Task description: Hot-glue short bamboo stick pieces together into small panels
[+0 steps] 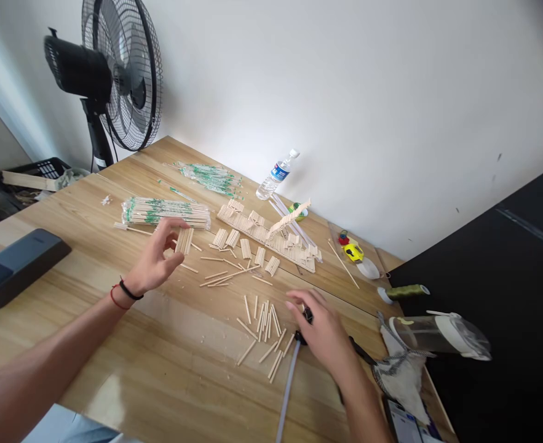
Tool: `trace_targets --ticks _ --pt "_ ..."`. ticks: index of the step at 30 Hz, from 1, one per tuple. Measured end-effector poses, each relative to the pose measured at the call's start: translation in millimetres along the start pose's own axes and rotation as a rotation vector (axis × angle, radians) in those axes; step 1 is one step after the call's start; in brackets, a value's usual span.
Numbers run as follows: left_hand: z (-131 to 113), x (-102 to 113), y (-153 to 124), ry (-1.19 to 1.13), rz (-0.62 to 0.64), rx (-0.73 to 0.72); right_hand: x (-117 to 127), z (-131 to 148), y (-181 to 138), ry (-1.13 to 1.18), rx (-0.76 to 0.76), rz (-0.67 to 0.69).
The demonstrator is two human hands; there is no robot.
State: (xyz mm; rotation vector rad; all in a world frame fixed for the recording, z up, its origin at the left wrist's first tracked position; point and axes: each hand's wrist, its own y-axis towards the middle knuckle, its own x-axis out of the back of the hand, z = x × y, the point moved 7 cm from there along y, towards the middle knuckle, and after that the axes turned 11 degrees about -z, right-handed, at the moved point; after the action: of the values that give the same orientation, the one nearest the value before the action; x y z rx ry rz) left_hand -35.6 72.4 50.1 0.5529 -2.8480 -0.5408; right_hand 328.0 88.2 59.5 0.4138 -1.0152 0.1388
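My left hand [158,255] pinches a small panel of short wooden sticks [184,241] laid side by side, held above the table. My right hand [320,326] curls around a black hot glue gun [301,337], mostly hidden under the palm. A long translucent glue stick [288,387] extends from it toward the table's front edge. Loose cut sticks [264,321] lie left of that hand. Several similar small panels [246,248] stand in a row before a long stick base [294,253], which carries small stepped pieces and a raised slanting strip [289,219].
Bagged sticks [165,212] and green-white wrappers [211,178] lie at the back left. A water bottle [278,174], yellow tape measure [354,253], green thread spool [404,293] and clear lidded container [437,335] line the back and right. A black fan [123,74] stands behind.
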Motion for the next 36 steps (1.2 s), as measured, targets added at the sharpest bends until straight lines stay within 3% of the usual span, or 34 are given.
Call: trace_targets --ticks 4,10,22,28,32,36 --pt "20.2 4.8 1.3 0.036 -0.008 0.037 -54.0 61.3 43.8 0.048 0.12 0.101" --pt "26.4 9.7 3.4 0.033 -0.002 0.055 -113.1 101.9 85.8 0.036 0.172 0.138" --pt "14.4 -3.0 -2.4 -0.13 0.103 0.089 -169.1 161.3 70.5 0.062 0.19 0.292" --pt "13.2 -10.7 -6.8 -0.179 0.192 0.091 -168.7 155.9 69.0 0.193 0.051 0.273" --pt "2.1 -19.6 -15.1 -0.18 0.282 0.061 -144.6 122.8 67.3 0.417 -0.13 0.227" --pt "-9.1 -33.9 -30.0 -0.129 0.373 -0.001 -121.0 85.0 45.1 0.711 -0.32 0.218"
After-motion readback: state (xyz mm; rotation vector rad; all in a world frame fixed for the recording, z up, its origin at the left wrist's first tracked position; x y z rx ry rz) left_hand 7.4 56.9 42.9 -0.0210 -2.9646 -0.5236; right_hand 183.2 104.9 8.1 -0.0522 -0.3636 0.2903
